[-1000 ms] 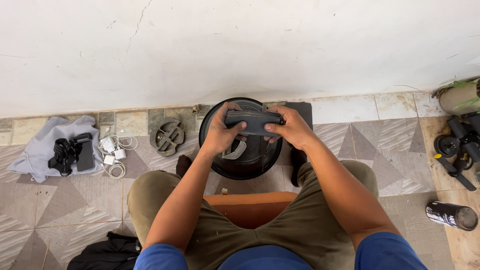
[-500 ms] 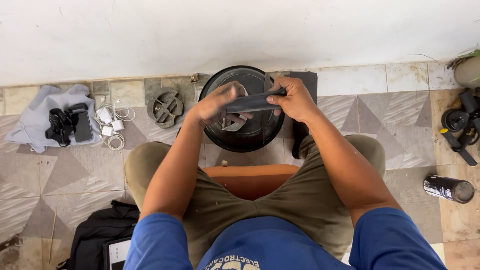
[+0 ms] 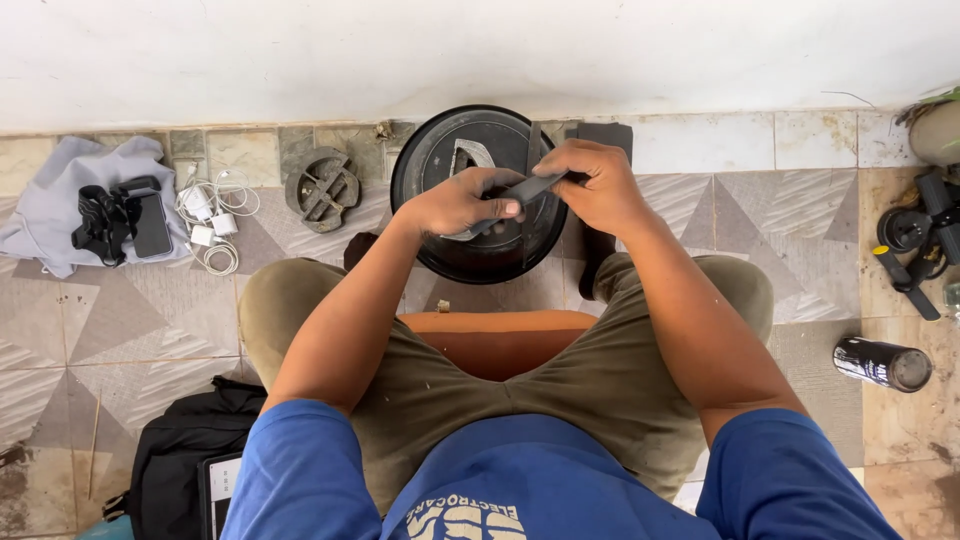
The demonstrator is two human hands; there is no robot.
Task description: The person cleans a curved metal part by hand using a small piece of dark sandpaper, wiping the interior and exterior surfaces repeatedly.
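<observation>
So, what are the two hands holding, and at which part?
Both hold one flat dark strip above the round black pan: the left hand pinches its lower end, the right hand its upper end.

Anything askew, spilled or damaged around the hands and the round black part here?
Nothing stands out. Left hand and right hand hold a dark flat strip above the round black part. The can lies on its side, nothing spilled.

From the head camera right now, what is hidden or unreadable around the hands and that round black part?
- Dark strip: both ends hidden inside the left hand and right hand.
- Round black part: its middle is covered by the hands, its lower rim by the knees.
- Black bag: cut off by the bottom edge.
- Black gear at right: cut off by the frame edge, too small to identify.
</observation>
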